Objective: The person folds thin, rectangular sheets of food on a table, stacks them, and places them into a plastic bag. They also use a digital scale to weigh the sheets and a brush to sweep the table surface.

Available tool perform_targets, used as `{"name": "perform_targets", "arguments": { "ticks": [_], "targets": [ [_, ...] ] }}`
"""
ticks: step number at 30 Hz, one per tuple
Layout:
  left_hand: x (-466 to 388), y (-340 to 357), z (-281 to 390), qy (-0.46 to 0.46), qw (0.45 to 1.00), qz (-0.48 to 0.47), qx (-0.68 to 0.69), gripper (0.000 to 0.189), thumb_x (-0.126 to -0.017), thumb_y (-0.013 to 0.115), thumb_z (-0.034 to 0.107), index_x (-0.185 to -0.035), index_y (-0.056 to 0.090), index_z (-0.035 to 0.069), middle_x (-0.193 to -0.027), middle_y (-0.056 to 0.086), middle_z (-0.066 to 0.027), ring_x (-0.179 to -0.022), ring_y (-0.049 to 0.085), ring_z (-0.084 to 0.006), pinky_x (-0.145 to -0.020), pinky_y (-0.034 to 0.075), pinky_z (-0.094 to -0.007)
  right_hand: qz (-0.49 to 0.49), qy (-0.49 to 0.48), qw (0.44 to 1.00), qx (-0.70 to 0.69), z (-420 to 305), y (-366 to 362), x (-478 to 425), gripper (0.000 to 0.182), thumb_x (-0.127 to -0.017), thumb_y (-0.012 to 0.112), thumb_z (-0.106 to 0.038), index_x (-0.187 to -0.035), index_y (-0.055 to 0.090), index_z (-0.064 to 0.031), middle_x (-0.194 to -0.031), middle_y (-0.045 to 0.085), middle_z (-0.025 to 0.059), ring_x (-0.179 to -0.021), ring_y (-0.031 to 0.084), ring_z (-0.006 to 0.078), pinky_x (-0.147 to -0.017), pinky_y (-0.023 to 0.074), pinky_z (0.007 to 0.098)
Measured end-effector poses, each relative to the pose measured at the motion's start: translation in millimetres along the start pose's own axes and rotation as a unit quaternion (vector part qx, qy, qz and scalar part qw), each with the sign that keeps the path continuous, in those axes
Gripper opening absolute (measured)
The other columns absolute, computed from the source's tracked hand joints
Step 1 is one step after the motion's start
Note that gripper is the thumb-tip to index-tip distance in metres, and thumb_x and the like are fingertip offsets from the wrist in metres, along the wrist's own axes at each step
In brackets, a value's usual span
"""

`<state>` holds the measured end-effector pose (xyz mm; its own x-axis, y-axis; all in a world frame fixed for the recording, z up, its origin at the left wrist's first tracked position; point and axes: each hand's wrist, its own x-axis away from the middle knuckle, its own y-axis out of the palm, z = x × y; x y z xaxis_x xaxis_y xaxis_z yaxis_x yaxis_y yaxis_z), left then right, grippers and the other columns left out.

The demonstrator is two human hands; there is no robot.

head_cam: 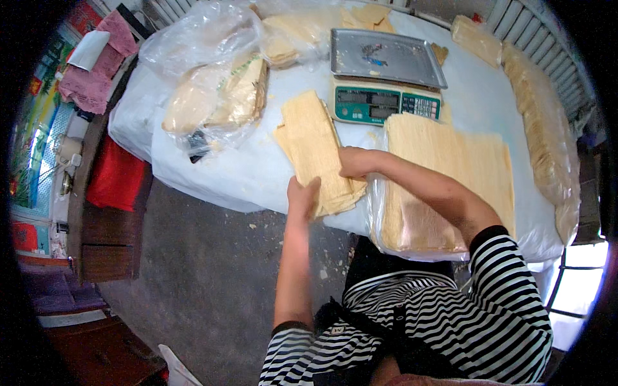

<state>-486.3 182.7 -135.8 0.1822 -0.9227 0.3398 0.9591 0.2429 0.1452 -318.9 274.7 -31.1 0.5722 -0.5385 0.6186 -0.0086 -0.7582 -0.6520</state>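
A folded bundle of thin, pale-yellow sheets (314,144), seemingly dried tofu skin, lies over the near edge of the table. My left hand (304,195) grips its near left edge, thumb on top and fingers hidden beneath. On the opposite side my right hand (356,162) holds the bundle's right edge, its fingertips partly hidden. The layers fan out unevenly at the lower end. Right of the bundle, under my right forearm, lies a large stack of flat sheets (449,144) partly in clear plastic. A digital scale (367,103) with a bare-topped metal pan (386,72) stands beyond.
Plastic-bagged sheets (236,91) lie at the left, with a small black object (197,144) by them. More wrapped sheets (540,130) line the right edge of the white-covered table (207,181). A wooden cabinet (108,231) with red cloth (118,176) stands left, across the floor.
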Motion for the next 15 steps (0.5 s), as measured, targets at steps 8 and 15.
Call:
{"name": "perform_targets", "arguments": {
  "ticks": [8, 15],
  "targets": [
    [85, 42, 52, 0.241, 0.794, 0.104, -0.549, 0.069, -0.082, 0.063, 0.024, -0.14, 0.03, 0.006, -0.141, 0.03, -0.0253, -0.127, 0.033, -0.042, -0.102, 0.03, -0.0475, 0.377, -0.176, 0.909, 0.033, 14, -1, 201, 0.036, -0.075, 0.066, -0.016, -0.106, 0.054, -0.0031, -0.098, 0.056, 0.0172, -0.093, 0.055, 0.0346, -0.081, 0.0446, 0.0417],
    [51, 46, -2, 0.34, 0.657, 0.004, -0.673, 0.051, -0.094, 0.04, 0.036, -0.141, 0.033, 0.018, -0.145, 0.028, -0.0184, -0.134, 0.023, -0.0383, -0.108, 0.015, -0.052, 0.362, -0.061, 0.919, 0.141, 29, 90, 263, 0.051, -0.064, 0.074, -0.014, -0.106, 0.049, 0.0009, -0.096, 0.051, 0.0163, -0.094, 0.049, 0.0334, -0.084, 0.0422, 0.0378]
  ]
}}
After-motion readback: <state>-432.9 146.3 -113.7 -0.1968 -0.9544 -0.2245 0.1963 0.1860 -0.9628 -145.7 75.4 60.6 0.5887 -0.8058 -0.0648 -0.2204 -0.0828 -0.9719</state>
